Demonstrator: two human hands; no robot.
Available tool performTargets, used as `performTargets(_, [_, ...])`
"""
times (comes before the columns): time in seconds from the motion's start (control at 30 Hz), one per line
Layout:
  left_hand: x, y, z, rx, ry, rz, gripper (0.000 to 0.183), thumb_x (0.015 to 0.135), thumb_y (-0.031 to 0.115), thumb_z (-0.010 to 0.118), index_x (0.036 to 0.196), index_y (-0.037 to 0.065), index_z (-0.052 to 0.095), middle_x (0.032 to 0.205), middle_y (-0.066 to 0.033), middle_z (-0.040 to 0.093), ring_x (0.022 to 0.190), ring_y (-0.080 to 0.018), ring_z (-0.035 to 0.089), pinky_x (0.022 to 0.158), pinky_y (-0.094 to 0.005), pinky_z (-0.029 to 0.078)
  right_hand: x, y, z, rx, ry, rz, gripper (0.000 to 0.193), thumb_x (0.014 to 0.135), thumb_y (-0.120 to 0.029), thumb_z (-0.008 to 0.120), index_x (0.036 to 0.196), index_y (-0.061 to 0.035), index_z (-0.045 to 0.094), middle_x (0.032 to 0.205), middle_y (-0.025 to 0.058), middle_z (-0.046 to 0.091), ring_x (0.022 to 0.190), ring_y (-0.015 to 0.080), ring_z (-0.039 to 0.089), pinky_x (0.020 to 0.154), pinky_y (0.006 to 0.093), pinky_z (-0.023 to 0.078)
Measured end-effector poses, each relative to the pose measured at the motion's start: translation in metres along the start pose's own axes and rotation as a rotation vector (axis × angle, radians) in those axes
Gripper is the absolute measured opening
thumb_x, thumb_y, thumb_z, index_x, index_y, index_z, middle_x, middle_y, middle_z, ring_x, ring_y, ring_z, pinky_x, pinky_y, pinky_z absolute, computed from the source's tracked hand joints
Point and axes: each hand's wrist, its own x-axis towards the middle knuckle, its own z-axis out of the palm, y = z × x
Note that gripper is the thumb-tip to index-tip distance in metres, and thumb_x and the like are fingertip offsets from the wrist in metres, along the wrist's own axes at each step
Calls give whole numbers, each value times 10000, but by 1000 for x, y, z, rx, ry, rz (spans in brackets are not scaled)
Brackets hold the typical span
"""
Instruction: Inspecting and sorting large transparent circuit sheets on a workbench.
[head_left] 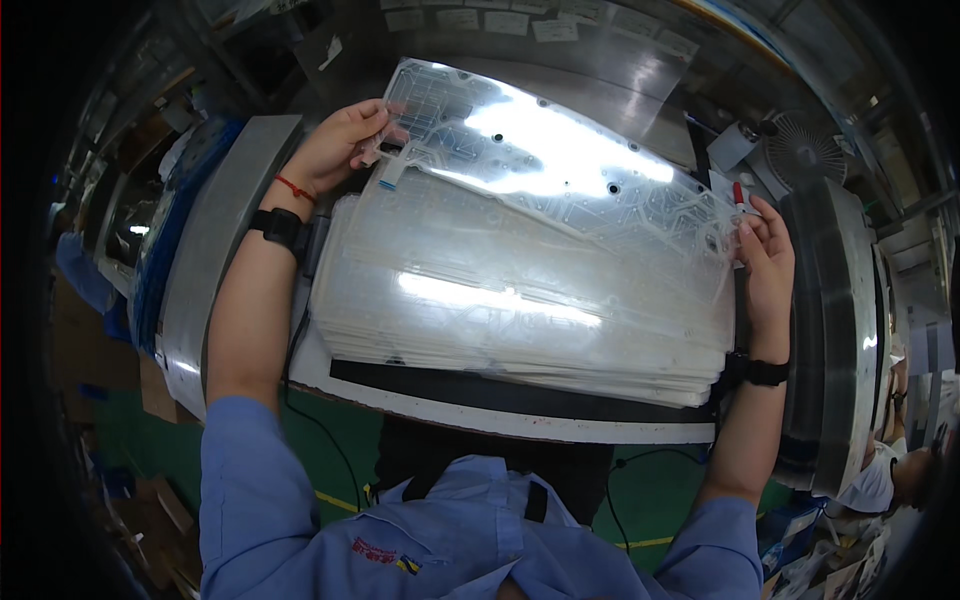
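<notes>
A clear plastic membrane circuit sheet (470,125), printed with fine traces and dotted with small dark holes, is raised and tilted at its far side. My left hand (345,145) pinches its left edge between thumb and fingers. At its right end, my right hand (768,262) has thumb and fingers closed on the edge. A red-tipped pen (739,194) shows beside the right fingertips; whether they also grip it I cannot tell. Beneath the sheet lies a thick stack of similar clear sheets (520,330), its layers slightly uneven. A short pale-blue tail (391,180) sticks out near the left hand.
The stack rests on a dark mat over a white-edged table (560,430). Grey metal panels (225,250) flank the left, with another stack (820,330) at right. A round fan (803,150) stands at the far right. Cables hang below the front edge. Another person (885,480) is at the right rim.
</notes>
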Motion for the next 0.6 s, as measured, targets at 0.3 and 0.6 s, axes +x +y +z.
performTargets(0.3, [10,-14,-24,-168,82,79,348,984,215,458,1256,-1,476,1049,-95,630,709,-19,561,602,-123,465,4,6,-5,-47,126,19,327,914,-100,539,1229,-19,517,923,-4,596,830,78,539,724,219,419])
performTargets(0.6, [10,-9,-14,-246,135,100,516,970,206,481,1358,-71,285,1347,-255,412,1141,-266,550,900,-270,526,9,21,-15,-243,-60,60,359,927,-152,562,1266,-40,529,1025,35,608,948,127,542,894,246,393])
